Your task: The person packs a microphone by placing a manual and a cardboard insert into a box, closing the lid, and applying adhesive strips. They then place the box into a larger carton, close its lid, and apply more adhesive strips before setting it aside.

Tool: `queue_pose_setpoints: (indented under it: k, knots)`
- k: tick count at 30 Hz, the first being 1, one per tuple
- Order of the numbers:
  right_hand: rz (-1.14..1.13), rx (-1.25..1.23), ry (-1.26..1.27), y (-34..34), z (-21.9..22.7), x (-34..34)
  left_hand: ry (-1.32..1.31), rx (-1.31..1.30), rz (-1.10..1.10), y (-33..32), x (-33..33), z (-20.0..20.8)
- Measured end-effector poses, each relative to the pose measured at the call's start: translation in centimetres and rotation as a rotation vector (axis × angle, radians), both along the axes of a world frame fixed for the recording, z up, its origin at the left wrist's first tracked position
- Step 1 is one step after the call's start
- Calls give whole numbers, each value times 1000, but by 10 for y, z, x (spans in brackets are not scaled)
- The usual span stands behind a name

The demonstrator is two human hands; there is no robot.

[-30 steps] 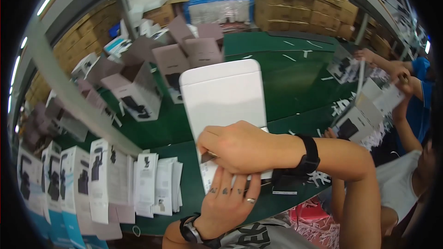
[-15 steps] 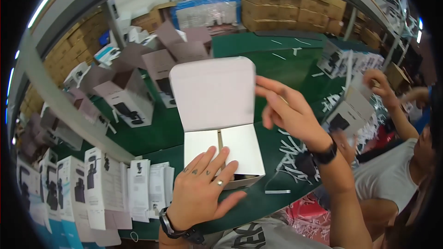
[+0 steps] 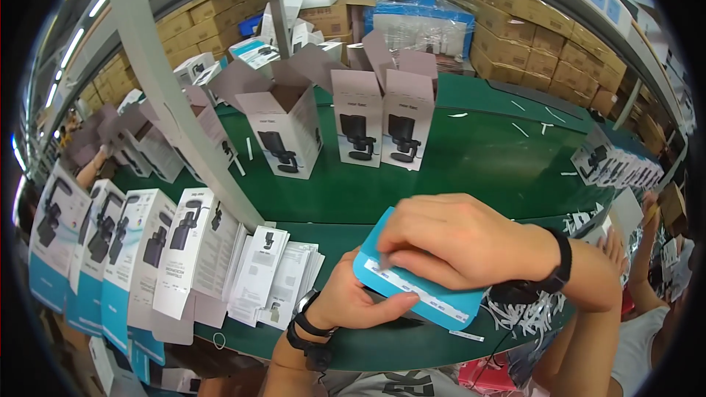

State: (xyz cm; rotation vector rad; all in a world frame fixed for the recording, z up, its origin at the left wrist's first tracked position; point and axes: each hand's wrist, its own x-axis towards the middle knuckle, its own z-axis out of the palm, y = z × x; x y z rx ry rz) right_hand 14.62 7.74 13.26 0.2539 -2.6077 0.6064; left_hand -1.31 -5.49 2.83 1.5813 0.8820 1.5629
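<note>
A small cardboard box [image 3: 370,248] is tilted up in front of me, its blue lid facing me. Along the lid's near edge runs a white adhesive strip [image 3: 441,306]. My left hand [image 3: 344,300] grips the box at its left end, thumb lying along the strip and fingers hidden behind. Over the lid lies my right hand [image 3: 465,239], its fingers curled and pinched near the strip's left end; what they hold, if anything, is hidden. Both wrists wear dark bands.
Tall printed cartons with open flaps [image 3: 283,132] stand across the green table [image 3: 485,154]. At left are blue-and-white cartons [image 3: 187,250] and stacked leaflets [image 3: 257,268]. A metal post [image 3: 173,95] rises nearby. Paper strips [image 3: 526,312] litter the right side, where another person works.
The box's white-lined lid stood open before; now it is down, with its blue outside showing. My right hand has moved from beside the lid onto the strip. The view has swung right.
</note>
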Motion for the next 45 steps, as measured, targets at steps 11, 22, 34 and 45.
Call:
queue_pose_setpoints:
  k: [11,22,34,45]
  knots:
    - [108,63,48,11,-15,-26,83,24,-10,3,-5,-7]
    - [15,-137,-93,-3,-5,10,111,27,4,8,-2,-3]
    - [-750,-609,87,-50,-100,184,298,186,76,43,-6,-18]
    - [-688,-295,483,-34,-130,127,643,278,292,24,16,-4]
